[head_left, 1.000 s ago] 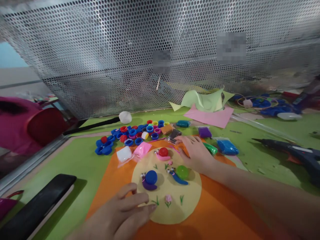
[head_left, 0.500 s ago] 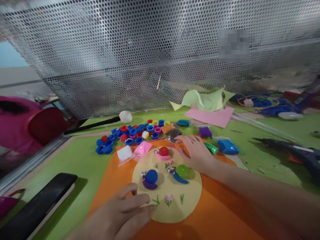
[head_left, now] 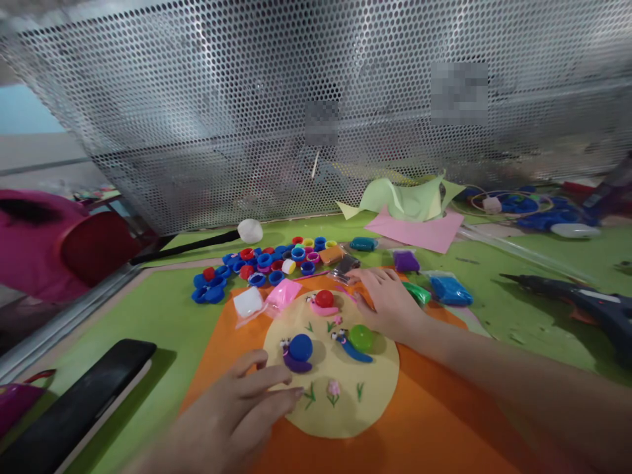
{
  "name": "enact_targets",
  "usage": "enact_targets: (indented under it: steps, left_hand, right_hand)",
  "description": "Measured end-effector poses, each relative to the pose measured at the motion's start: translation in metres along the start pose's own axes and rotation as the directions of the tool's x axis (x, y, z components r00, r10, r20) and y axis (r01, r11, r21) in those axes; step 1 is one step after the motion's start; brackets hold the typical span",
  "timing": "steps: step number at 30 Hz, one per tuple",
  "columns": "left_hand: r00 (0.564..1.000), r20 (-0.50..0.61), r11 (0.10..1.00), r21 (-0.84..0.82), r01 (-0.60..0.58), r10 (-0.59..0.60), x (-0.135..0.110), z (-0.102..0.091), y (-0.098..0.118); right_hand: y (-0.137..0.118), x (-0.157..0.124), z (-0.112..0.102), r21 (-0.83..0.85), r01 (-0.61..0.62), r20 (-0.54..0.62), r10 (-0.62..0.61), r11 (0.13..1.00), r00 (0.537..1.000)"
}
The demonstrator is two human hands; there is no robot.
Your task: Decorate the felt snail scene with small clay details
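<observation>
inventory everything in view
table: 1, green, underneath
sheet: 1, orange, front centre
circle: 1, yellow, on sheet
snails: 3, pink, purple, blue, on circle
flowers: 2, pink, on circle
grass tufts: several, green, on circle
bottle caps: many, mostly blue, beyond sheet
packets: 8+, mixed, sheet's far end
loose paper: several, green, pink, back
glue gun: 1, dark, right
stick: 1, black, white-tipped, left
flat item: 1, black, left
mesh: 1, silver, back
unclear clutter: several, mixed, edges
left hand: 1, bare, circle's near left
right hand: 1, bare, circle's far right

I stood in what seemed a craft workspace: on the green tabletop [head_left: 168,303], plastic caps [head_left: 264,260] lay beyond the orange sheet [head_left: 419,408], a glue gun [head_left: 582,294] to its right.
</observation>
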State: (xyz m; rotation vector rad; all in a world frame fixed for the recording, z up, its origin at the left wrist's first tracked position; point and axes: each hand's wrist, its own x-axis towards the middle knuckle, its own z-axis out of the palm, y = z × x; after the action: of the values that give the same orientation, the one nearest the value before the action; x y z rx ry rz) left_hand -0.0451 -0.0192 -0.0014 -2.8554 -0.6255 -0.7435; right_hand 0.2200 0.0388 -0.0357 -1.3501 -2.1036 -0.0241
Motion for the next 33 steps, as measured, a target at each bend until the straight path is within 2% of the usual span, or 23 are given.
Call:
enact_targets:
  steps: [4, 9, 13, 17, 23, 25, 28, 30, 31, 33]
  left_hand:
    - [0.998, 0.040, 0.998, 0.043, -0.047, 0.045, -0.001, 0.001, -0.001]
    - [0.996, 0.073, 0.996, 0.072, -0.047, 0.041, -0.008, 0.003, -0.004]
    - [0.997, 0.078, 1.000, -0.005, 0.028, -0.028, -0.009, 0.001, -0.006]
    - [0.992, 0.127, 0.999, -0.036, 0.020, -0.015, -0.008, -0.003, -0.010]
    - [0.998, 0.062, 1.000, 0.005, 0.009, -0.009, -0.004, -0.004, -0.005]
    - [0.998, 0.050, 1.000, 0.018, -0.023, 0.022, -0.003, -0.005, -0.004]
    - [0.998, 0.060, 0.999, 0.040, 0.027, -0.029, -0.002, -0.007, -0.004]
    - [0.975, 0.177, 0.991, 0.052, 0.123, -0.130, -0.002, -0.010, -0.008]
    - [0.946, 0.250, 0.979, 0.077, 0.191, -0.205, -0.002, -0.011, -0.010]
    - [0.852, 0.383, 0.934, 0.151, 0.323, -0.357, -0.001, -0.012, -0.016]
  right_hand:
    - [0.001, 0.000, 0.000, -0.004, 0.001, 0.001, -0.001, 1.000, 1.000]
    - [0.000, 0.000, 0.000, -0.003, -0.001, 0.020, 0.001, 1.000, 1.000]
    - [0.000, 0.002, -0.001, -0.006, -0.007, 0.029, 0.007, 1.000, 1.000]
    - [0.000, 0.001, -0.001, -0.013, -0.008, 0.024, 0.008, 1.000, 1.000]
    - [-0.001, -0.001, 0.000, -0.048, 0.026, 0.002, -0.025, 0.999, 1.000]
    - [-0.005, 0.001, -0.005, -0.083, 0.049, -0.008, -0.050, 0.995, 0.999]
    - [-0.012, 0.008, -0.024, -0.165, 0.087, -0.015, -0.091, 0.983, 0.996]
    - [-0.012, 0.010, -0.046, -0.234, 0.083, -0.015, -0.088, 0.969, 0.996]
    - [-0.010, 0.009, -0.059, -0.274, 0.055, -0.020, -0.063, 0.960, 0.998]
    - [-0.001, 0.000, -0.085, -0.335, -0.040, -0.052, 0.024, 0.941, 0.998]
